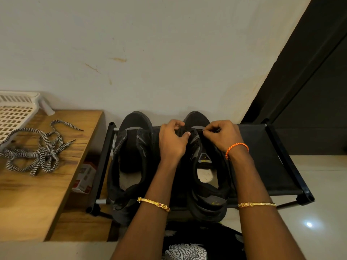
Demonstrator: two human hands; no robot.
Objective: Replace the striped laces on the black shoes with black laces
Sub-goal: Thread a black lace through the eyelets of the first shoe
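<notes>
Striped laces [40,149]: both out, heaped on the wooden surface [28,194].
Left shoe [131,158]: bare.
Right shoe [204,166]: left hand [171,141] and right hand [221,136] pinch at its lowest eyelets; black lace too dark to tell.
Remaining: nearly all relacing, I'd say.

2 black shoes sit side by side on a low black rack [277,166], the left shoe [131,158] unlaced and untouched, the right shoe [204,171] under both hands. The left hand [173,138] and right hand [222,135] pinch at the front eyelets of that shoe; whether a lace is between the fingers cannot be told. Left of the rack, the striped laces [39,149] lie tangled on a wooden table [33,196] beside a white basket [15,113].
</notes>
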